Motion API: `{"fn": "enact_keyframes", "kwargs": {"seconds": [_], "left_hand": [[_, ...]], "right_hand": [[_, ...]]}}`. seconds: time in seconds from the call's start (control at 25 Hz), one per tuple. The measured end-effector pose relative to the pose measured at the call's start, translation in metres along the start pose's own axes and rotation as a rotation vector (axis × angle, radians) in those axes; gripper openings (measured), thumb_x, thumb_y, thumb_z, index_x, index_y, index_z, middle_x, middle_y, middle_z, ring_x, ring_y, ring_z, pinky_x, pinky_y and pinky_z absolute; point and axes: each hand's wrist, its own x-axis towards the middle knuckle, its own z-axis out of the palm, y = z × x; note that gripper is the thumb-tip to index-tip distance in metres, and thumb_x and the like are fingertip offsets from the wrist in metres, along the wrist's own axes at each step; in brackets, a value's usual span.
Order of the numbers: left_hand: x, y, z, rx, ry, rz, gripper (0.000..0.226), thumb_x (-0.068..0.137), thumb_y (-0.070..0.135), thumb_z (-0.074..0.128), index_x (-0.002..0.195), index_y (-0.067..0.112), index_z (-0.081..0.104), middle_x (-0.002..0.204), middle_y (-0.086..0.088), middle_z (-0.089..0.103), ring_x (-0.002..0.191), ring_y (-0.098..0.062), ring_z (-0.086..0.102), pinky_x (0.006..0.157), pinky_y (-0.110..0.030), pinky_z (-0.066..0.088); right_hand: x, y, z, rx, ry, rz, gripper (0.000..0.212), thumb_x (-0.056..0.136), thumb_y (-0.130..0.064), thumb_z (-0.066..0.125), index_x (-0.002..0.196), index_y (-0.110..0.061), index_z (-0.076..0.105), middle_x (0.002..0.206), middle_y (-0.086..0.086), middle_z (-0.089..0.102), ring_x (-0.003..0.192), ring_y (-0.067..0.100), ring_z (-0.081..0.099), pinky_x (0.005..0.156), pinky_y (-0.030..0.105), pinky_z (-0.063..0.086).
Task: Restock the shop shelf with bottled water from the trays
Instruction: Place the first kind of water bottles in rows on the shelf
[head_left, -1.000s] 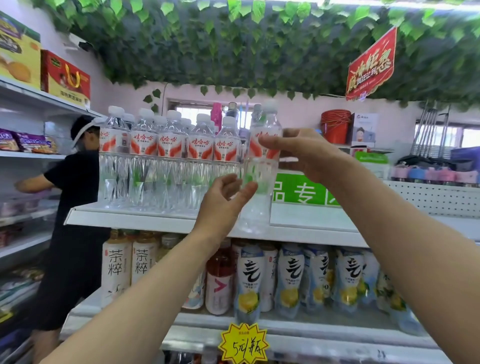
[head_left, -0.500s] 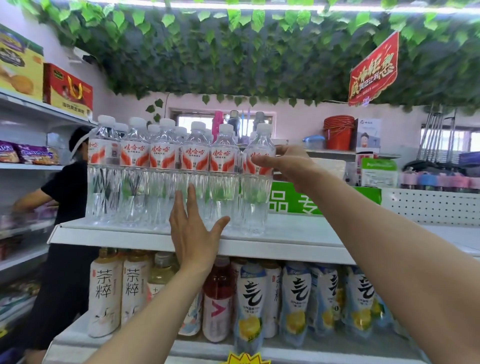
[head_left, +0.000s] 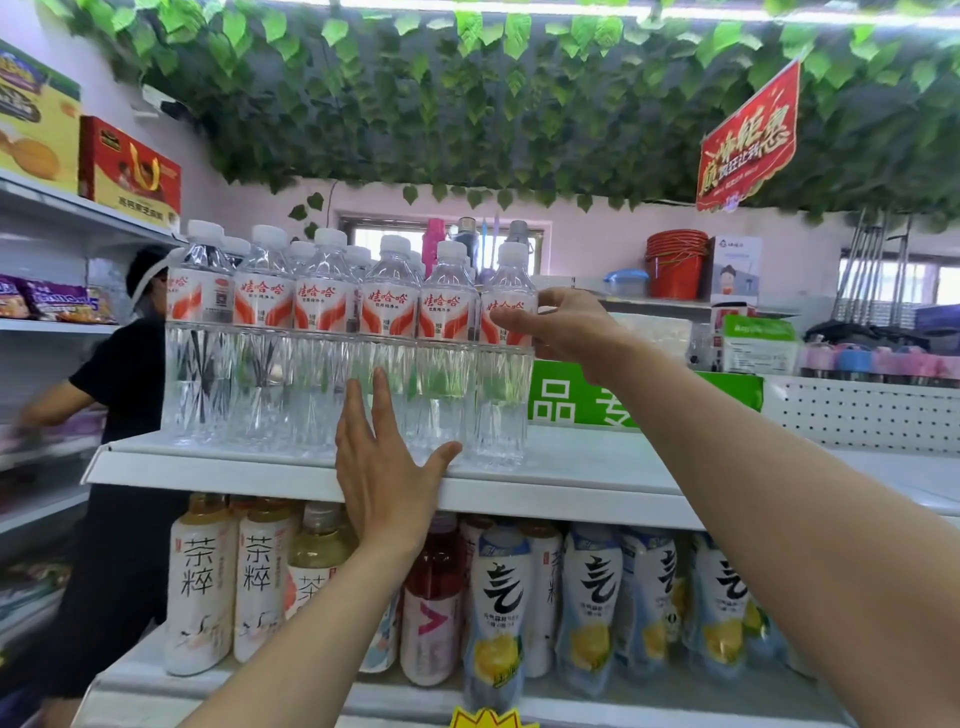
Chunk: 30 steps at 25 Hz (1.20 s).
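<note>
Water bottles (head_left: 332, 338), six in front, stand caps up along the shelf's (head_left: 208, 467) front edge; my right hand (head_left: 561, 327) grips the rightmost bottle (head_left: 506, 410), my left hand (head_left: 379, 467) spread flat.

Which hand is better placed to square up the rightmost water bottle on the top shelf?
Right. The right hand grips the rightmost water bottle at its label; the left hand lies flat against bottles mid-row.

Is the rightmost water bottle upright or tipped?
Upright: the rightmost bottle stands base-down on the top shelf, cap on top, while the right hand holds it at the label.
</note>
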Motion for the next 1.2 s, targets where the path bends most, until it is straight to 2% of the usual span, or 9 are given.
{"fn": "enact_keyframes", "kwargs": {"seconds": [0.08, 0.2, 0.28, 0.48, 0.64, 0.72, 0.84, 0.96, 1.2], "left_hand": [[0.0, -0.001, -0.001, 0.001, -0.004, 0.004, 0.113, 0.08, 0.055, 0.074, 0.16, 0.034, -0.002, 0.169, 0.005, -0.007, 0.154, -0.025, 0.005, 0.121, -0.048, 0.018], [-0.002, -0.001, 0.0, 0.009, -0.008, 0.011, 0.113, 0.08, 0.059, 0.072, 0.16, 0.034, -0.005, 0.168, 0.005, -0.009, 0.154, -0.024, 0.003, 0.121, -0.047, 0.018], [-0.002, -0.002, 0.001, 0.011, -0.006, 0.014, 0.113, 0.08, 0.061, 0.07, 0.16, 0.035, -0.007, 0.168, 0.005, -0.01, 0.154, -0.024, 0.003, 0.121, -0.047, 0.018], [-0.004, -0.004, 0.001, 0.007, -0.004, 0.02, 0.113, 0.08, 0.063, 0.067, 0.16, 0.034, -0.007, 0.168, 0.004, -0.011, 0.154, -0.024, 0.003, 0.121, -0.047, 0.018], [-0.005, -0.005, 0.002, 0.011, -0.01, 0.033, 0.112, 0.08, 0.066, 0.065, 0.16, 0.033, -0.007, 0.168, 0.005, -0.013, 0.155, -0.024, 0.003, 0.122, -0.044, 0.016], [-0.005, -0.006, 0.001, 0.007, -0.008, 0.034, 0.112, 0.08, 0.067, 0.064, 0.16, 0.032, -0.006, 0.168, 0.006, -0.012, 0.155, -0.024, 0.003, 0.121, -0.044, 0.018], [-0.006, -0.007, 0.001, 0.015, -0.01, 0.043, 0.112, 0.08, 0.069, 0.062, 0.16, 0.032, -0.007, 0.167, 0.006, -0.014, 0.155, -0.022, 0.001, 0.121, -0.043, 0.019], [-0.007, -0.008, 0.001, 0.018, 0.0, 0.054, 0.112, 0.08, 0.07, 0.06, 0.16, 0.031, -0.008, 0.168, 0.005, -0.013, 0.154, -0.021, 0.001, 0.121, -0.042, 0.019], [-0.007, -0.008, 0.001, 0.042, -0.003, 0.051, 0.111, 0.08, 0.072, 0.058, 0.16, 0.031, -0.008, 0.168, 0.004, -0.012, 0.155, -0.022, 0.002, 0.121, -0.042, 0.02]], "right_hand": [[-0.002, -0.004, -0.001, -0.036, -0.021, 0.006, 0.053, 0.071, -0.043, 0.088, 0.105, -0.006, 0.071, 0.101, 0.01, 0.077, 0.103, 0.031, 0.073, 0.098, 0.049, 0.057], [-0.004, -0.019, -0.004, -0.098, 0.046, -0.046, 0.072, 0.078, -0.045, 0.083, 0.132, -0.004, 0.057, 0.113, 0.005, 0.067, 0.101, 0.023, 0.066, 0.094, 0.037, 0.053], [-0.001, -0.031, -0.003, -0.114, 0.152, -0.162, 0.083, 0.079, -0.048, 0.083, 0.142, -0.007, 0.05, 0.127, 0.005, 0.06, 0.115, 0.021, 0.059, 0.098, 0.036, 0.051], [0.016, -0.066, 0.012, -0.217, 0.269, -0.426, 0.065, 0.082, -0.05, 0.08, 0.132, -0.013, 0.063, 0.13, 0.0, 0.065, 0.118, 0.013, 0.059, 0.105, 0.033, 0.048], [0.042, -0.088, 0.017, -0.596, 0.107, -0.355, 0.064, 0.081, -0.07, 0.069, 0.11, -0.014, 0.077, 0.108, 0.001, 0.077, 0.101, 0.015, 0.066, 0.111, 0.049, 0.043], [0.051, -0.092, 0.018, -0.766, 0.045, -0.273, 0.063, 0.084, -0.069, 0.066, 0.115, -0.015, 0.076, 0.115, 0.003, 0.075, 0.098, 0.014, 0.06, 0.114, 0.047, 0.035], [0.055, -0.092, 0.022, -0.796, -0.067, -0.231, 0.056, 0.088, -0.06, 0.066, 0.121, -0.016, 0.073, 0.129, 0.001, 0.068, 0.099, 0.014, 0.055, 0.085, 0.03, 0.042], [0.057, -0.088, 0.024, -0.675, -0.068, -0.241, 0.052, 0.085, -0.054, 0.074, 0.12, -0.016, 0.069, 0.12, -0.001, 0.066, 0.094, 0.011, 0.059, 0.067, 0.023, 0.041], [0.06, -0.085, 0.024, -0.467, -0.053, -0.236, 0.044, 0.078, -0.048, 0.082, 0.105, -0.013, 0.077, 0.111, 0.0, 0.071, 0.096, 0.012, 0.061, 0.067, 0.023, 0.044]]}}
